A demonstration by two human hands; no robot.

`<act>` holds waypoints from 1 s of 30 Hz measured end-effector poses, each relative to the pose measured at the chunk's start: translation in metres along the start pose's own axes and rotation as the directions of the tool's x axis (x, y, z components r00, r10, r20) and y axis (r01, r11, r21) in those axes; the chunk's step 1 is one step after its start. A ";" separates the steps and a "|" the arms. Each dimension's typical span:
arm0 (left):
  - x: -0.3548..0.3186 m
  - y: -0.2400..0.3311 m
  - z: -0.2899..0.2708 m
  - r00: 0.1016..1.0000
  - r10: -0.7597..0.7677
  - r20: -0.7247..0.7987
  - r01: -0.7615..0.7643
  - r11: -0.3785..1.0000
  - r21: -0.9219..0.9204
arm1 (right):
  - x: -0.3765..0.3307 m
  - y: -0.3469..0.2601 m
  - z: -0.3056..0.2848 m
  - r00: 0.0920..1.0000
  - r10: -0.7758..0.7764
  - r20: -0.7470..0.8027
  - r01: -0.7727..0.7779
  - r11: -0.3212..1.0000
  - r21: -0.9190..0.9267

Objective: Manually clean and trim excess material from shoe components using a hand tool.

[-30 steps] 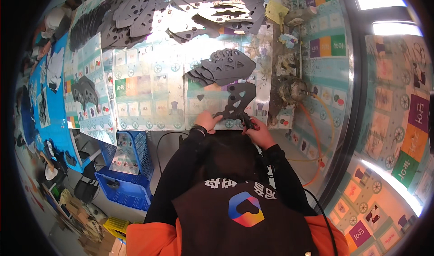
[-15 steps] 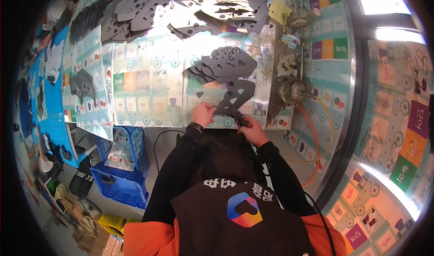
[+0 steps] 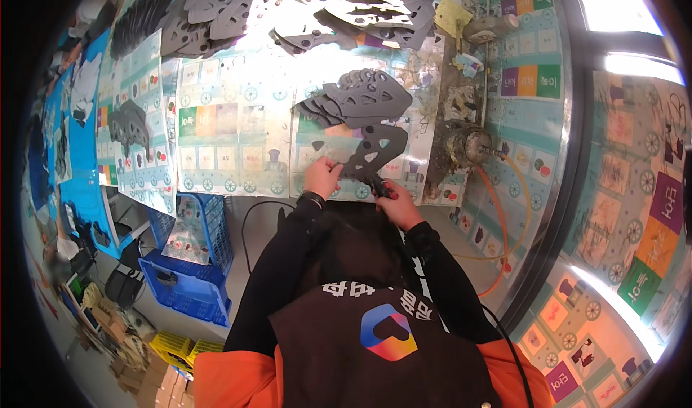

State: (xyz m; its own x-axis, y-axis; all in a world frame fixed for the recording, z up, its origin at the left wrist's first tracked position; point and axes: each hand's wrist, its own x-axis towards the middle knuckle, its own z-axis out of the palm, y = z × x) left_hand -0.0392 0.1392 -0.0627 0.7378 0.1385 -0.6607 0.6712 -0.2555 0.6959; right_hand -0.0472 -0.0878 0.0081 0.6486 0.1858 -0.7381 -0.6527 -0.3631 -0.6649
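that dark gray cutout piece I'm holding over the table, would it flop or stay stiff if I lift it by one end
The gray cutout piece looks thin and flat with holes, so probably light. The left hand holds its near edge, the right hand sits by its lower end, and it shows no droop, suggesting some stiffness. Lifted by one end, it may bend slightly.

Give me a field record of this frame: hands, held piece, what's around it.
left hand: grips the left edge of the grey cut-out piece
right hand: closed on a dark tool, its tip at the piece's lower edge
grey cut-out piece: flat, with holes, held over the table
table: covered with patterned sheets
fanned stack: similar grey pieces, just beyond the held one
far pile: more grey pieces at the table's far side
blue crate: on the floor, to the person's left
orange hose: loops at the right
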 end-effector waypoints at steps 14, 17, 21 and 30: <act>-0.002 0.003 -0.002 1.000 -0.017 0.024 0.018 1.000 -0.018 | 0.013 0.012 0.005 0.999 -0.037 0.037 0.037 0.999 0.015; -0.002 0.004 -0.002 1.000 -0.016 0.021 0.016 1.000 -0.001 | 0.014 0.013 0.004 0.999 -0.031 0.012 0.030 0.999 0.042; -0.001 0.003 -0.002 1.000 -0.014 0.012 0.014 1.000 0.006 | 0.012 0.007 0.001 1.000 -0.018 0.014 0.017 0.999 0.031; -0.003 0.003 -0.002 1.000 0.001 0.004 -0.001 1.000 0.010 | 0.013 0.013 0.002 0.999 -0.027 0.033 0.025 0.998 0.055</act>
State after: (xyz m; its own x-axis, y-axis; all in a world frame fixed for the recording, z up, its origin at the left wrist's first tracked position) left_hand -0.0389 0.1399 -0.0583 0.7379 0.1345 -0.6613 0.6699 -0.2651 0.6936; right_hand -0.0478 -0.0884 -0.0102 0.6529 0.2256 -0.7230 -0.6566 -0.3072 -0.6888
